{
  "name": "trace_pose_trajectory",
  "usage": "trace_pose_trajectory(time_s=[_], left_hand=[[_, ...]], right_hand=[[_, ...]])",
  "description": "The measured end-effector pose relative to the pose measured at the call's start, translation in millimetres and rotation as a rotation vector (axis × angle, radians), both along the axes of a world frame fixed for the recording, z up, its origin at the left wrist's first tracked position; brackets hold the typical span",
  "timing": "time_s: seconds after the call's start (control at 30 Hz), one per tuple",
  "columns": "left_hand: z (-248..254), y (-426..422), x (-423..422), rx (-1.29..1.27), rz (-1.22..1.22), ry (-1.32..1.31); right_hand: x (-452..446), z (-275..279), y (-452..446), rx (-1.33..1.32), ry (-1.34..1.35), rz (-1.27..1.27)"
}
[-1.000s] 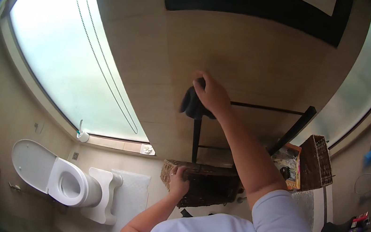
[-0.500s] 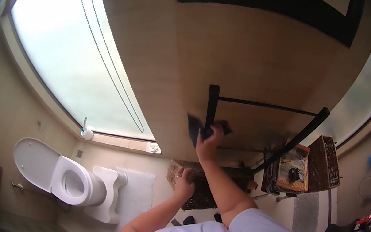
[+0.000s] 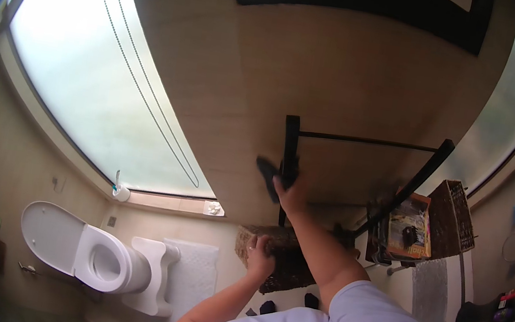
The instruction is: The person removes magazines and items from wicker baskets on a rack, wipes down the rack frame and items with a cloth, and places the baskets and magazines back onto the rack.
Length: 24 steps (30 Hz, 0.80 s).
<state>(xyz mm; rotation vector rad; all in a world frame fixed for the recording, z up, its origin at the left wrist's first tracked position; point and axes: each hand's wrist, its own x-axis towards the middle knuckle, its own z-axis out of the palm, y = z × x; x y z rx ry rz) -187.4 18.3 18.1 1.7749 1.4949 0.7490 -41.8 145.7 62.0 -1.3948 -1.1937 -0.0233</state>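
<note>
My right hand (image 3: 292, 197) is closed on a black cloth (image 3: 269, 174), which it presses against the left upright of a black rack (image 3: 291, 141). Part of the cloth sticks out to the left of the upright, and its edges are blurred. Lower down, my left hand (image 3: 261, 257) has its fingers curled at the left end of a dark brown wicker basket (image 3: 288, 267). A ring shows on one finger. Whether that hand grips the basket's rim or something else is hidden. The rack leans near the beige wall, with thin crossbars between its uprights.
A white toilet (image 3: 101, 264) with its lid up stands at left, beside a white stool (image 3: 152, 278) and mat (image 3: 188, 276). Magazines (image 3: 409, 228) and another wicker basket (image 3: 453, 218) are at right. A frosted window (image 3: 99, 73) fills the upper left.
My right hand and the cloth have shifted slightly along the upright, and the cloth looks more bunched. My left hand stays by the basket. The whole view has moved a little.
</note>
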Motion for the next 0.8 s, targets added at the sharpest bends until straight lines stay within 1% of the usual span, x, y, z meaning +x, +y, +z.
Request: trace_pose_trajectory(time_s=[0.07,0.1,0.17,0.2,0.27,0.3,0.33,0.4,0.43,0.47,0.53,0.63,0.73,0.8], left_hand=[[0.1,-4.7,3.6,-0.007,0.02,-0.042],[2.7,-3.7,3.8,-0.002,0.023,-0.059],[11.7,-3.3,5.1,-0.047,0.039,-0.037],[8.8,-2.6,3.9,-0.052,0.042,-0.03],[7.1,0.0,5.2,-0.057,0.055,-0.015],[1.2,1.4,5.3,-0.031,0.059,0.005],[6.1,0.8,7.1,-0.031,0.053,0.0],[9.4,-1.0,8.9,-0.013,0.061,-0.001],[3.5,0.2,11.0,0.005,0.074,-0.001],[-1.1,1.2,13.1,0.019,0.087,0.0],[-3.9,3.9,12.1,0.043,0.075,-0.015],[-13.8,5.2,13.7,0.097,0.101,-0.045],[-20.5,5.5,9.5,0.101,0.111,-0.038],[-21.2,6.2,5.9,0.098,0.107,-0.03]], right_hand=[[24.4,-67.1,-15.4,-0.206,-0.072,0.119],[35.6,-80.3,-21.3,-0.3,-0.103,0.172],[54.6,-34.5,-50.6,-0.393,0.043,0.092],[64.8,5.3,-70.6,-0.431,0.113,0.048],[93.6,80.2,-108.6,-0.178,0.15,-0.095],[109.0,110.9,-119.2,-0.026,0.15,-0.162],[122.9,140.9,-124.5,0.127,0.148,-0.223],[139.4,196.0,-119.3,0.373,0.142,0.039],[144.2,208.8,-108.4,0.265,-0.042,0.008],[144.4,212.5,-97.5,0.151,-0.223,-0.022],[138.8,194.3,-78.1,-0.047,-0.741,-0.026],[147.1,194.6,-100.5,0.015,-0.842,0.061],[191.5,179.2,-127.0,-0.046,-0.938,-0.15],[241.6,158.6,-133.8,-0.087,-0.863,-0.34]])
